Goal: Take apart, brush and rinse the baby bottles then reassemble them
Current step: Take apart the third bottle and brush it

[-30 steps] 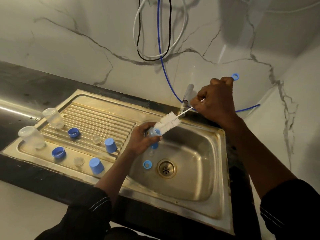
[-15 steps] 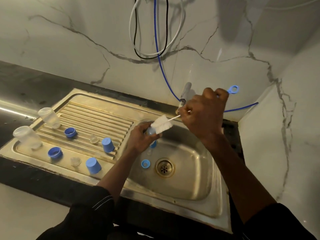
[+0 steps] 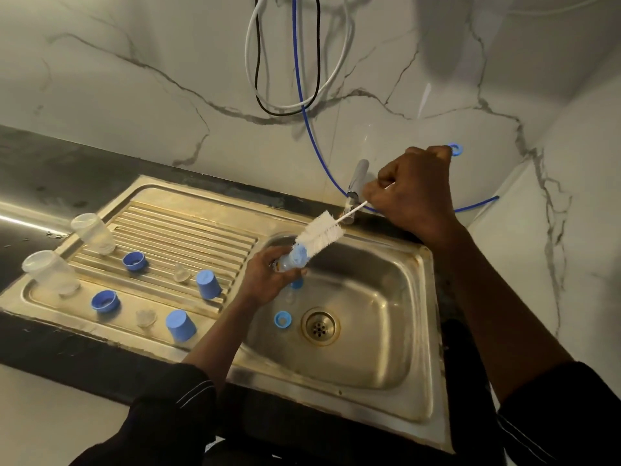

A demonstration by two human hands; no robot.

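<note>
Gripping the baby bottle [image 3: 293,261] over the sink [image 3: 386,351], the left hand [image 3: 265,280] angles its mouth toward the brush [image 3: 321,232], whose tip alone sits inside. Its bristles have slid mostly out since a moment ago, so scrubbing looks mid-stroke; farther back, the right hand [image 3: 413,193] clenches the brush's handle.

Noted steel sink [image 3: 433,297] set into dark surface [image 3: 50,156]; ribbed drainboard [image 3: 188,227] left of basin, round drain [image 3: 320,326] in it. Tap [image 3: 358,178] at back rim. White cable [image 3: 248,45], black cable [image 3: 258,62], blue tube [image 3: 311,136] against veined marble wall [image 3: 134,95].
</note>
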